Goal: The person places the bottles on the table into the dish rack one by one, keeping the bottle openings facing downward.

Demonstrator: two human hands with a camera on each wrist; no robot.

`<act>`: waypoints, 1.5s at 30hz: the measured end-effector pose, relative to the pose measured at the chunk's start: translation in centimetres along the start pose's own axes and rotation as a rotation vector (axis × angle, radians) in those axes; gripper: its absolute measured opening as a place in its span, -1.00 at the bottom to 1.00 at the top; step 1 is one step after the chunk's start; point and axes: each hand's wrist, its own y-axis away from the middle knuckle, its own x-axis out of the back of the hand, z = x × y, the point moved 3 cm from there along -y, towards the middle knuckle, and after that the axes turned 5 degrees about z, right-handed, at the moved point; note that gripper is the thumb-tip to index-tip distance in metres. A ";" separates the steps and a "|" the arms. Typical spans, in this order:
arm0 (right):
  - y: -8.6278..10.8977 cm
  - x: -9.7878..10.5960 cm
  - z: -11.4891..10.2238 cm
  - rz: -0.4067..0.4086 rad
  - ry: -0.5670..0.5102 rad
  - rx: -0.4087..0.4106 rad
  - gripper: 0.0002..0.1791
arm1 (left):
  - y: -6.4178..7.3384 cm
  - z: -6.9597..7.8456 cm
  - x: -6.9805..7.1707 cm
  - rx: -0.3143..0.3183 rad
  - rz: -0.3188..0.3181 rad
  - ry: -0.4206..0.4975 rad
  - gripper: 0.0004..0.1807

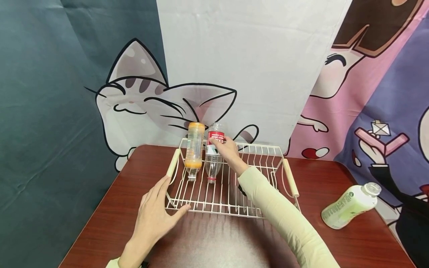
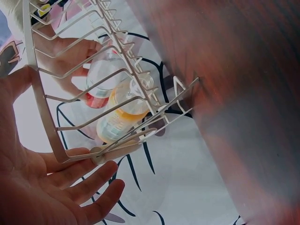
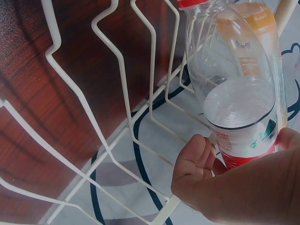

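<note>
In the head view my right hand point(image 1: 229, 152) grips a clear plastic bottle point(image 1: 213, 163) with a red and white label. The bottle lies in the white wire rack point(image 1: 234, 213), its red-ringed neck toward me. Thumb and fingers wrap its label in the right wrist view. Just left of it rests a second clear bottle point(image 1: 194, 145) with orange bands, neck also toward me. My left hand point(image 1: 152, 212) rests at the rack's near left corner, fingers extended. In the left wrist view its thumb touches the front wire and its fingers point(image 2: 101, 180) lie along the side.
On the table point(image 1: 110, 230) to the right of the rack stands a pale green and white bottle point(image 1: 348, 206). The rack has pale handles on its left point(image 1: 173, 162) and right point(image 1: 291, 178) sides. A cartoon-printed cloth point(image 1: 248, 67) hangs behind the table.
</note>
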 end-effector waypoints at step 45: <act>8.9 9.4 -5.6 -0.091 0.583 0.363 -0.03 | 0.0 0.1 0.2 0.021 -0.032 0.001 0.19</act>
